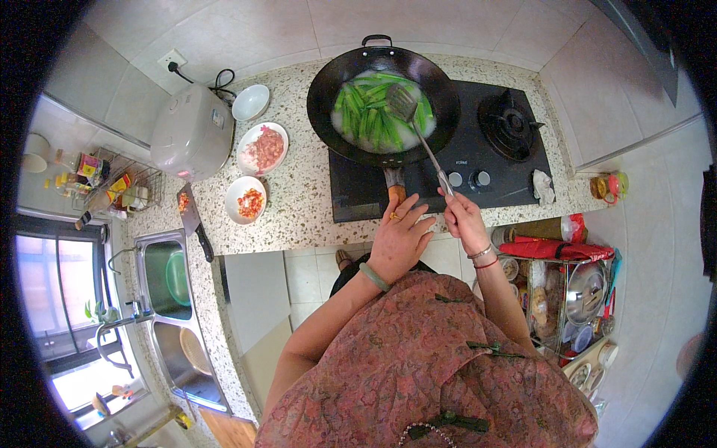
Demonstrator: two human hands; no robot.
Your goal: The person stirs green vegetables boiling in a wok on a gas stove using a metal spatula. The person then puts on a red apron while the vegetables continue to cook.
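My right hand (464, 219) is closed around the metal handle of a slotted spatula (428, 147). The spatula's blade rests over cut green vegetable pieces (367, 115), which lie in cloudy liquid inside a black wok (325, 115). The wok stands on the left burner of a black gas hob (358, 196). My left hand (395, 241), palm down with fingers spread, is at the end of the wok's wooden handle (396, 193). Its fingertips overlap the handle end in view; whether they touch it I cannot tell.
Left of the hob stand a bowl of chopped red chilli (250, 204), a plate of raw meat (263, 149), a white bowl (251, 102) and a rice cooker (192, 131). A cleaver (196, 221) lies near the counter edge beside the sink (162, 280). The right burner (511, 124) holds nothing.
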